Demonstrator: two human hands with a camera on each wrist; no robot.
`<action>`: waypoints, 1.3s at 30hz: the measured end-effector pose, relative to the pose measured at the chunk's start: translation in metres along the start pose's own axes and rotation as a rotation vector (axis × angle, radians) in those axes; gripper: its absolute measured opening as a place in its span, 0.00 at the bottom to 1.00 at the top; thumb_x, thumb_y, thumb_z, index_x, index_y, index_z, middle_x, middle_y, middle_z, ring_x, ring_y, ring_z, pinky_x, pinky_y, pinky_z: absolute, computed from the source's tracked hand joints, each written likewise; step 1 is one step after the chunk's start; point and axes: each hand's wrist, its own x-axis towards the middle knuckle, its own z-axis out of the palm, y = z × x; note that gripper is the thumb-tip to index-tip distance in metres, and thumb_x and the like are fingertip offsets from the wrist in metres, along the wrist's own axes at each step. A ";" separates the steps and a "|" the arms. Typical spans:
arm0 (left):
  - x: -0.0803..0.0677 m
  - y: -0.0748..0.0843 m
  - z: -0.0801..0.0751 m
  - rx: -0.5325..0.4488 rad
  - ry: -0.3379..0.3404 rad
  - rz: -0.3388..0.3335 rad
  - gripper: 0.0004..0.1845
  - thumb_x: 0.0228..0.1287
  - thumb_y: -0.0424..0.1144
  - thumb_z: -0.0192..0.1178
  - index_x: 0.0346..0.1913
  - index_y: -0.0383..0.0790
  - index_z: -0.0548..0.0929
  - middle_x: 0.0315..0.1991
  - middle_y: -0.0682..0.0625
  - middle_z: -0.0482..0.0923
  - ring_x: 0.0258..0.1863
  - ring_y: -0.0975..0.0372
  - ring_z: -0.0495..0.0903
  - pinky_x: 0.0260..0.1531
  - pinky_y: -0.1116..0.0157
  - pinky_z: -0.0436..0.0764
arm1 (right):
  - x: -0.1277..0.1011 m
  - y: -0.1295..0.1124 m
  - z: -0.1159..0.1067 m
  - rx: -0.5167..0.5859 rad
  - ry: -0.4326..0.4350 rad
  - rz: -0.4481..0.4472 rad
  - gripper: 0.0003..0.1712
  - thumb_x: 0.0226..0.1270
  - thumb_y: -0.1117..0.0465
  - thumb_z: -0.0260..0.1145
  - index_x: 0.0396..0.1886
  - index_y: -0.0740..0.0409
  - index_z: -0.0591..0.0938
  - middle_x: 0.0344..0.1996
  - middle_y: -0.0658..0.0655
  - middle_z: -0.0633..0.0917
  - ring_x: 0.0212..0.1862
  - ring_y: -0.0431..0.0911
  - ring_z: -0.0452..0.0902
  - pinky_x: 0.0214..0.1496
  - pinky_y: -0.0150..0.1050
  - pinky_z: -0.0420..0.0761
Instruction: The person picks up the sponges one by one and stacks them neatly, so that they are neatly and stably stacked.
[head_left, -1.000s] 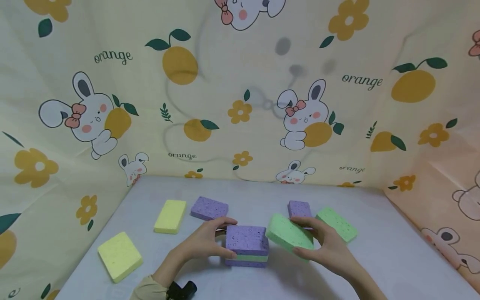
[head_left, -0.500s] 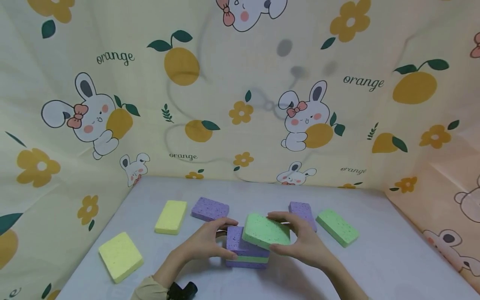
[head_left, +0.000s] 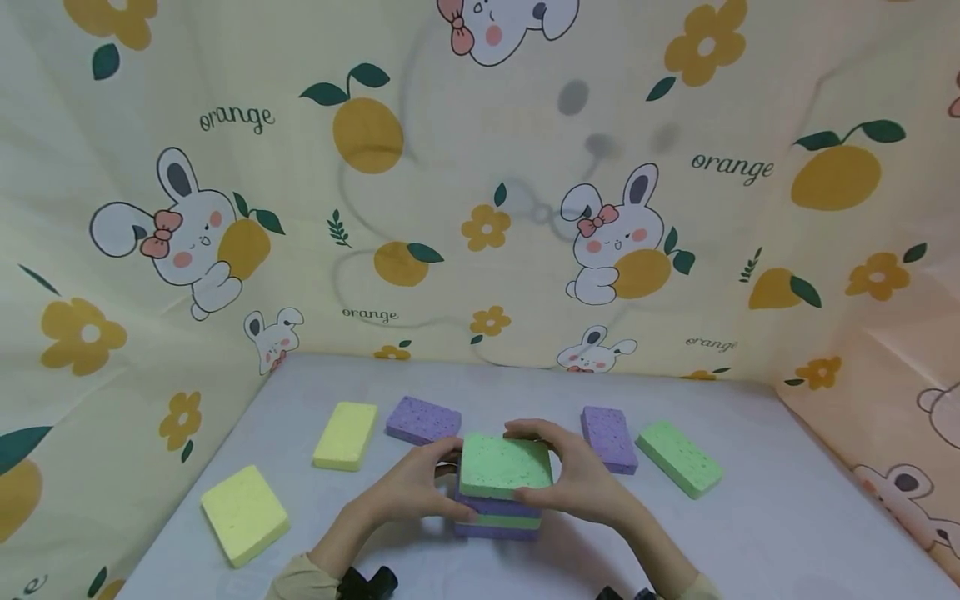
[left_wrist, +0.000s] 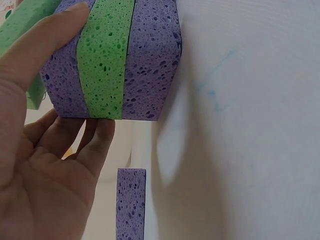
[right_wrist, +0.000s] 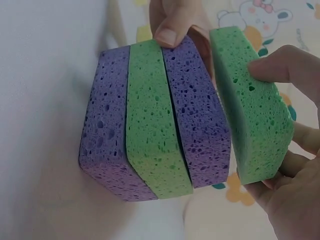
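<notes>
One green sponge (head_left: 501, 468) pinched in right grip (head_left: 581, 475), just above stack (head_left: 501, 522) held in left grip (head_left: 408, 486)

I find a narrow gap between the green rectangular sponge (head_left: 506, 465) in my right hand (head_left: 583, 483) and the purple-and-green stack of rectangular sponges (head_left: 497, 522) beneath. My left hand (head_left: 411, 483) blocks the stack's left side. A hand could pass over the white tabletop (head_left: 465, 577) before the stack, between my forearms (head_left: 651, 537). A purple rectangular sponge (head_left: 609, 440) obstructs just beyond my right hand.

There are four purple sponges (right_wrist: 201, 115), three green sponges (head_left: 501, 465) and two yellow sponges (head_left: 244, 516) in view.
</notes>
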 end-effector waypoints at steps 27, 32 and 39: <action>-0.004 0.000 0.001 0.036 0.001 0.007 0.39 0.31 0.55 0.73 0.53 0.58 0.69 0.48 0.63 0.72 0.49 0.68 0.71 0.53 0.66 0.68 | -0.003 0.021 0.019 -0.027 0.001 -0.116 0.44 0.35 0.67 0.76 0.57 0.53 0.69 0.50 0.56 0.76 0.48 0.49 0.73 0.51 0.43 0.74; 0.000 0.002 0.000 0.034 -0.005 0.000 0.40 0.31 0.55 0.73 0.54 0.58 0.68 0.48 0.63 0.72 0.49 0.68 0.71 0.53 0.67 0.68 | -0.001 0.018 0.017 -0.087 0.017 -0.120 0.45 0.32 0.68 0.76 0.57 0.53 0.69 0.49 0.55 0.77 0.47 0.47 0.73 0.51 0.43 0.73; 0.000 0.003 0.000 0.058 -0.002 -0.008 0.40 0.30 0.56 0.73 0.54 0.58 0.68 0.48 0.64 0.72 0.49 0.69 0.71 0.53 0.63 0.68 | -0.002 0.046 0.016 0.004 -0.024 -0.056 0.45 0.37 0.61 0.77 0.60 0.48 0.67 0.51 0.50 0.76 0.50 0.46 0.72 0.51 0.39 0.73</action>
